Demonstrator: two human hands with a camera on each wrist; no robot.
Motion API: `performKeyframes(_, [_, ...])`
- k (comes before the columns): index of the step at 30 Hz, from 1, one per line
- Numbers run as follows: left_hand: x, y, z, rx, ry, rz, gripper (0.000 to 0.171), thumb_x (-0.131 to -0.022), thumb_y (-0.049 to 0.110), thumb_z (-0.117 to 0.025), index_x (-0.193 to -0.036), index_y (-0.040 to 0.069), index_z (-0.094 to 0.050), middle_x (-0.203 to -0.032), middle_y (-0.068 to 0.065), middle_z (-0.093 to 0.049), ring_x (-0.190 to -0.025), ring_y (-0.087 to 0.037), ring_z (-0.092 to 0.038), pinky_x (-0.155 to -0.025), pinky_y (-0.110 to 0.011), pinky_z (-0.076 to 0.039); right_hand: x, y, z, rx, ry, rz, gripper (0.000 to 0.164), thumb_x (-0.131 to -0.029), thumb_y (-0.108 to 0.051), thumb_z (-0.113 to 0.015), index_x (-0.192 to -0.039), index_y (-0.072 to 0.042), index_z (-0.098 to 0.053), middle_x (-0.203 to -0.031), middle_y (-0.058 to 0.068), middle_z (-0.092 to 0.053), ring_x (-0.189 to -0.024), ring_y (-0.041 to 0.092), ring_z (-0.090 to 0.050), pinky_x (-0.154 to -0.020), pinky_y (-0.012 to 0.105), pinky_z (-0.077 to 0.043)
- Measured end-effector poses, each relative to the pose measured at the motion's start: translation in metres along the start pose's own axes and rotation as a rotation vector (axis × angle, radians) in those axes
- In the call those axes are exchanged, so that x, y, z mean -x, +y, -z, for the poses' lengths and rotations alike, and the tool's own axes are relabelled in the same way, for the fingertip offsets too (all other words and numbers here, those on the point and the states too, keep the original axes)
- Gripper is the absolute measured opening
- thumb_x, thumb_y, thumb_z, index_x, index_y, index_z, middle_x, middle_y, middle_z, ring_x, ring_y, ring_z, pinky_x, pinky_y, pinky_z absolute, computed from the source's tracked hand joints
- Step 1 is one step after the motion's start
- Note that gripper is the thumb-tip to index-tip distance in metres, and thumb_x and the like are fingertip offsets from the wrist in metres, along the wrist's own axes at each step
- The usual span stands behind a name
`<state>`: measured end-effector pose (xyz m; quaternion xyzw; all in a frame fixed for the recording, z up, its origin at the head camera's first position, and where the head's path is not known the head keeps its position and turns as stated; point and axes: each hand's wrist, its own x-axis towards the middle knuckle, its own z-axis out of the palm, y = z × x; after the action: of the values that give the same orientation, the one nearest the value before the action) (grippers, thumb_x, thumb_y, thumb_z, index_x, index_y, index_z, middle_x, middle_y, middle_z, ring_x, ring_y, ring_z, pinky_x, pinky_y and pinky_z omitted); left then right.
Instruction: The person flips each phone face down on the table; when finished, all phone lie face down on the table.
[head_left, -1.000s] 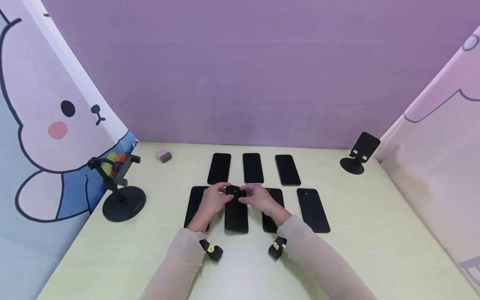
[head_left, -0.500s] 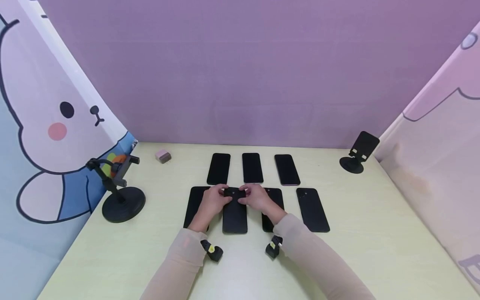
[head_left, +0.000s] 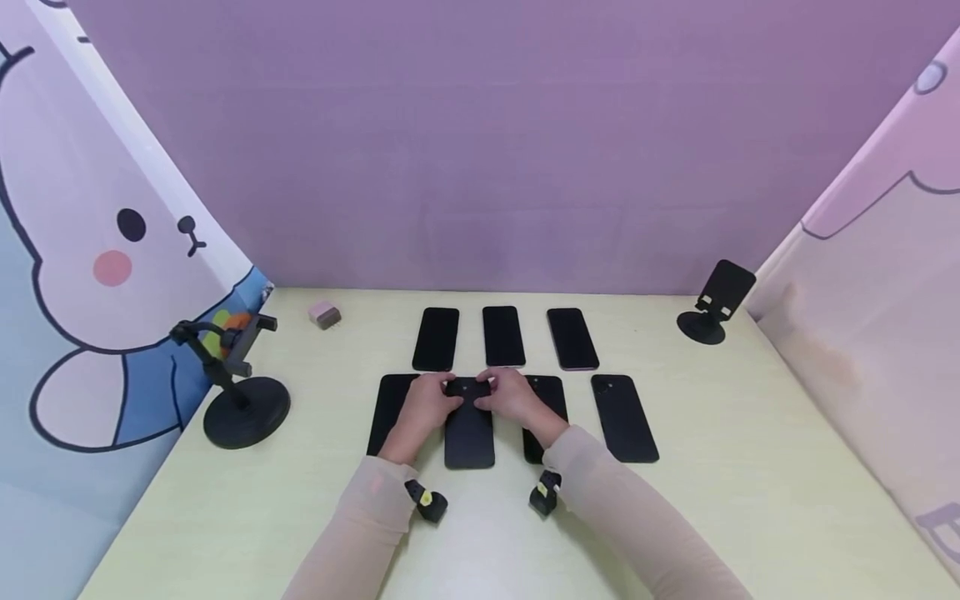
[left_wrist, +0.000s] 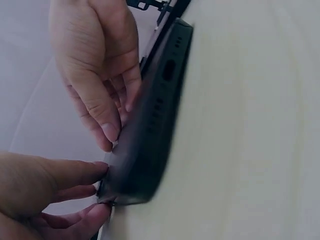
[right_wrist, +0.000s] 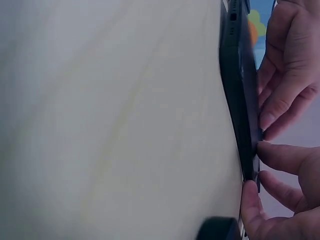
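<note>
A dark phone [head_left: 470, 433] lies back up in the middle of the front row, its camera at the far end. My left hand [head_left: 427, 402] pinches its far left corner between thumb and fingers. On the far right corner, my right hand [head_left: 512, 395] does the same. In the left wrist view the phone's port edge [left_wrist: 169, 72] faces the camera. The right wrist view shows thumbs and fingertips along the phone's side [right_wrist: 242, 100]. Left of it lies a black phone [head_left: 390, 408], partly under my left hand; to the right, another phone [head_left: 553, 393] is partly covered by my right wrist.
Three phones [head_left: 503, 336] form a back row, screens up. One more phone [head_left: 625, 418] lies front right. A black round-based stand [head_left: 247, 412] is at left, a smaller phone stand [head_left: 716, 302] at back right. A pink and grey charger plug [head_left: 325, 315] sits back left.
The phone in my hands has shifted slightly left and towards me, and its back shows more evenly. Both hands keep their hold on its far corners.
</note>
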<state>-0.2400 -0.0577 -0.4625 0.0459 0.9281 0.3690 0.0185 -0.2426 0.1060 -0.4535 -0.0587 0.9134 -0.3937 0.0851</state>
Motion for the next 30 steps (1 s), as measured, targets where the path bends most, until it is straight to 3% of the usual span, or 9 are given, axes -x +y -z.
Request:
performKeyframes(4, [0.000, -0.002, -0.001, -0.017, 0.015, -0.025, 0.035, -0.080, 0.008, -0.079, -0.112, -0.003, -0.070, -0.081, -0.008, -0.065, -0.072, -0.020, -0.059, -0.066, -0.034, -0.050, -0.002, -0.001, 0.000, 0.015, -0.010, -0.014, 0.035, -0.081, -0.008, -0.079, -0.114, -0.006, -0.067, -0.093, 0.008, -0.062, -0.082, 0.021, -0.057, -0.072, 0.035, -0.048])
performKeyframes(8, [0.002, 0.000, 0.003, 0.013, 0.001, -0.010, 0.035, -0.082, 0.008, -0.077, -0.114, -0.003, -0.069, -0.087, -0.010, -0.066, -0.074, -0.020, -0.059, -0.067, -0.034, -0.050, -0.004, -0.005, 0.002, 0.055, -0.021, -0.009, 0.035, -0.081, -0.010, -0.079, -0.114, -0.007, -0.068, -0.094, 0.009, -0.060, -0.084, 0.023, -0.055, -0.074, 0.036, -0.047])
performKeyframes(14, [0.008, -0.006, 0.020, 0.084, 0.013, -0.003, 0.037, -0.085, 0.011, -0.075, -0.119, -0.002, -0.067, -0.096, -0.013, -0.066, -0.080, -0.023, -0.061, -0.072, -0.039, -0.051, -0.004, -0.019, 0.000, 0.137, -0.009, 0.008, 0.034, -0.084, -0.015, -0.077, -0.116, -0.006, -0.067, -0.101, 0.012, -0.052, -0.090, 0.025, -0.051, -0.076, 0.036, -0.046])
performKeyframes(21, [0.009, -0.038, 0.051, 0.140, 0.101, -0.016, 0.035, -0.086, 0.008, -0.072, -0.117, -0.006, -0.065, -0.100, -0.018, -0.066, -0.091, -0.030, -0.063, -0.080, -0.044, -0.051, -0.004, -0.041, -0.020, 0.121, -0.022, 0.100, 0.034, -0.085, -0.015, -0.074, -0.117, -0.005, -0.067, -0.106, 0.015, -0.052, -0.096, 0.026, -0.051, -0.083, 0.035, -0.046])
performKeyframes(26, [0.016, -0.061, 0.070, 0.122, 0.098, 0.069, 0.038, -0.089, 0.011, -0.070, -0.122, -0.006, -0.062, -0.111, -0.024, -0.062, -0.101, -0.036, -0.060, -0.083, -0.047, -0.050, -0.004, -0.055, -0.035, 0.095, -0.032, 0.086, 0.036, -0.086, -0.016, -0.074, -0.120, -0.007, -0.065, -0.111, 0.016, -0.052, -0.096, 0.026, -0.055, -0.083, 0.036, -0.047])
performKeyframes(30, [0.021, -0.074, 0.079, 0.089, 0.084, 0.111, 0.039, -0.089, 0.012, -0.069, -0.123, -0.005, -0.062, -0.113, -0.025, -0.062, -0.105, -0.038, -0.060, -0.084, -0.048, -0.050, -0.006, -0.065, -0.047, 0.103, -0.053, 0.067, 0.039, -0.088, -0.019, -0.074, -0.124, -0.009, -0.063, -0.117, 0.015, -0.055, -0.108, 0.026, -0.054, -0.089, 0.036, -0.046])
